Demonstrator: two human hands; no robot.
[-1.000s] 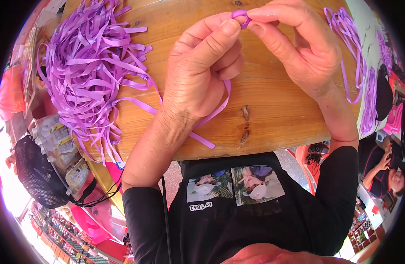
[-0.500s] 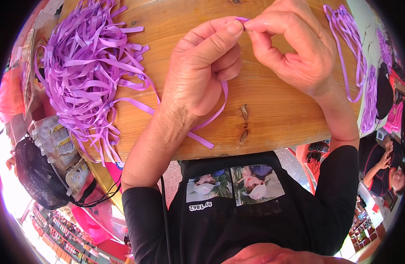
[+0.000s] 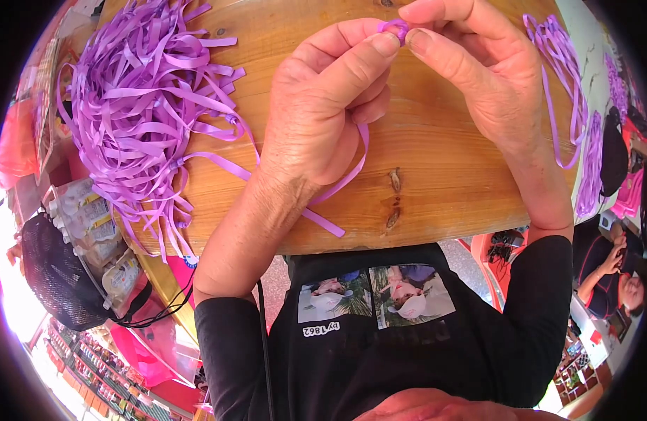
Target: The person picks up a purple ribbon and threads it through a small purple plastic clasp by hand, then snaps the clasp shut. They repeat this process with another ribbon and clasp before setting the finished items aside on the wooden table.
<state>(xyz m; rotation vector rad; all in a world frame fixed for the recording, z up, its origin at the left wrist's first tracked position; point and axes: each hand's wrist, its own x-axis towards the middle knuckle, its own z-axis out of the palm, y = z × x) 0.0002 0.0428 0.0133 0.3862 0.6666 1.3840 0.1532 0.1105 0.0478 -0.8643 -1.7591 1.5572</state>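
Over the far middle of the wooden table, my left hand [image 3: 330, 105] is closed, thumb and forefinger pinching a purple ribbon [image 3: 395, 28]. A small loop or knot of it shows at the fingertips. The ribbon's tail hangs below that palm and passes under my left forearm. My right hand [image 3: 488, 77] is open beside the loop, its thumb tip at or very near the purple ribbon and its forefinger lifted apart. A big tangled heap of purple ribbons [image 3: 144, 119] lies left of my left hand. Strands from it run toward my left wrist.
The wooden table [image 3: 443, 189] has a curved near edge in front of my body. More purple ribbons [image 3: 562, 84] lie at its right edge. A black mesh bag [image 3: 56, 274] and a clear plastic package [image 3: 98, 231] sit at the left. Another person [image 3: 608, 266] is at the far right.
My right thumb and forefinger have parted from their pinch. A small purple loop now shows at my left fingertips. The view has shifted slightly.
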